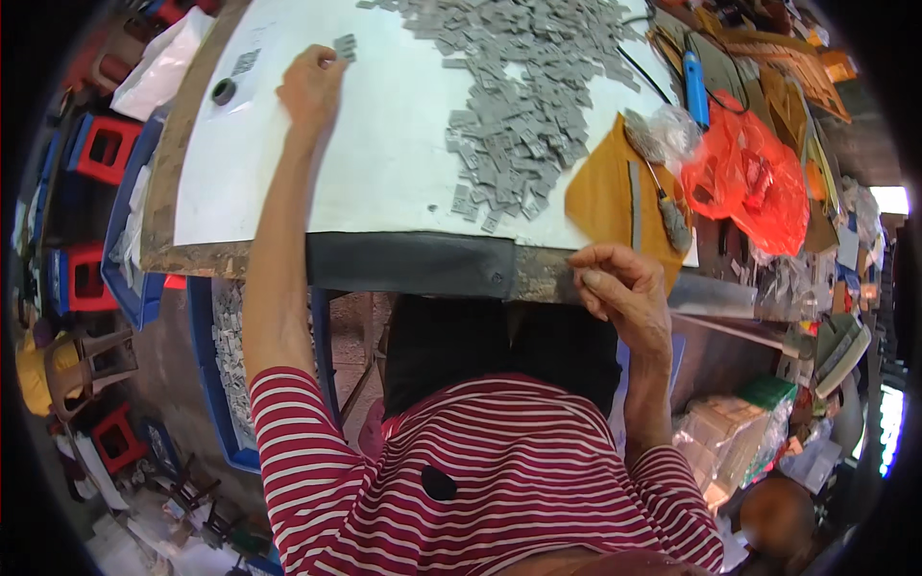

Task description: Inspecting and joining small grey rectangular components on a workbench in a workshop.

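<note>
At the white board, left hand touching small grey piece, fingertips on it

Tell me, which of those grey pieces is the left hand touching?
The left hand touches the small grey piece lying alone near the white board's far left, apart from the big grey pile.

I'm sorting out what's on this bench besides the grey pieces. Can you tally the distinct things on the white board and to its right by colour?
Grey: 1 heap of small pieces
Blue: 1 pen-shaped tool
Orange-red: 1 plastic bag
Mustard yellow: 1 sheet
Dark: 1 round ring
Total: 5
</note>
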